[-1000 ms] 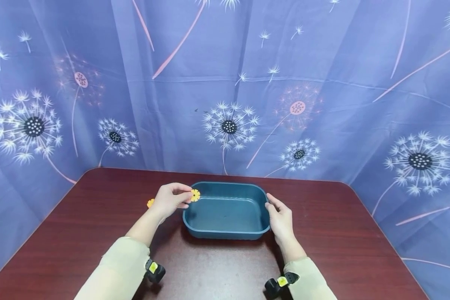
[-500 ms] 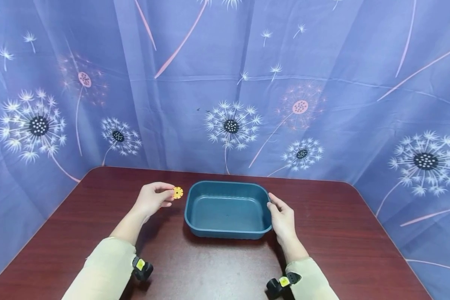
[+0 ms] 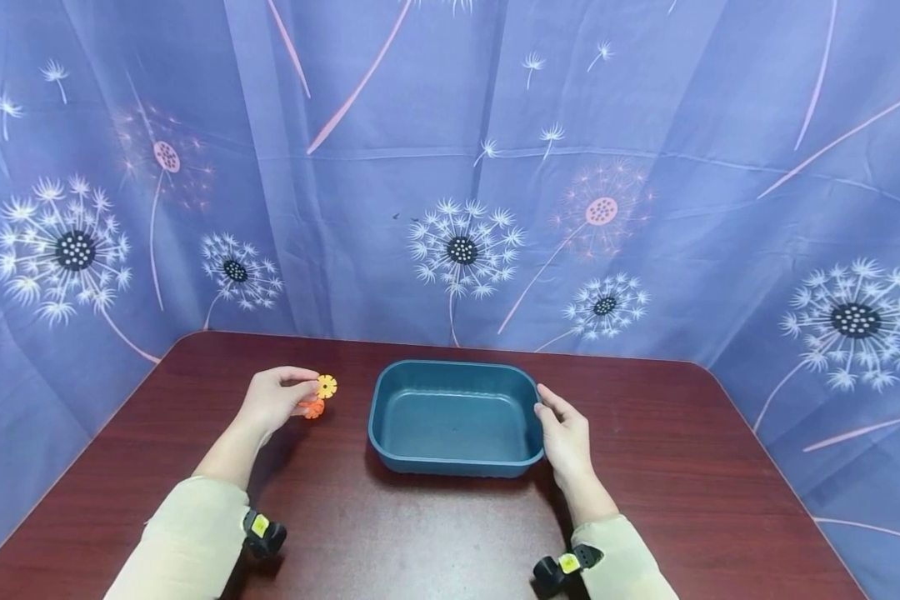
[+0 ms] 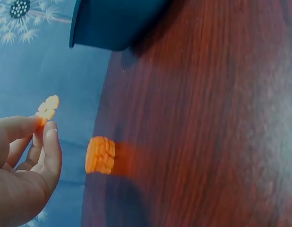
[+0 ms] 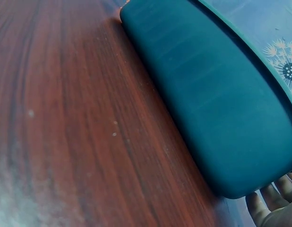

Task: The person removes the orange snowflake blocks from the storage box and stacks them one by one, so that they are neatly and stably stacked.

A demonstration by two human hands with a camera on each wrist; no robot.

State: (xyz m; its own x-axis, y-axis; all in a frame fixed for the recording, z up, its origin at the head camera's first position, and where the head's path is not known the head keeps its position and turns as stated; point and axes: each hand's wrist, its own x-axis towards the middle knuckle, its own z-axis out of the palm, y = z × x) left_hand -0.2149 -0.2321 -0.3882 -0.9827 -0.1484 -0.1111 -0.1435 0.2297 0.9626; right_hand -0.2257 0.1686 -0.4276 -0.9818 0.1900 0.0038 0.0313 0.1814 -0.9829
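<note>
Between the thumb and index finger of my left hand [image 3: 270, 404] is a yellow notched disc [image 3: 327, 386], held upright over the left of the table. Just below it, partly behind the fingers, is an orange notched piece [image 3: 314, 409]. In the left wrist view this is a short stack of orange notched discs [image 4: 100, 155] on the table, apart from the hand. My right hand [image 3: 565, 433] holds the right end of a teal plastic basin [image 3: 456, 468], thumb at the rim and fingers against the outer wall. Its fingertips [image 5: 255, 203] show at the basin's end in the right wrist view.
The dark red wooden table [image 3: 435, 542] carries the basin near its back edge. A blue dandelion-print curtain [image 3: 345, 208] hangs behind the table and at both sides. Each forearm wears a small black camera, one [image 3: 264, 533] on the left.
My left hand has moved left from the basin's far left corner with the yellow disc still pinched. The orange stack now shows below its fingers. The right hand stays at the basin.
</note>
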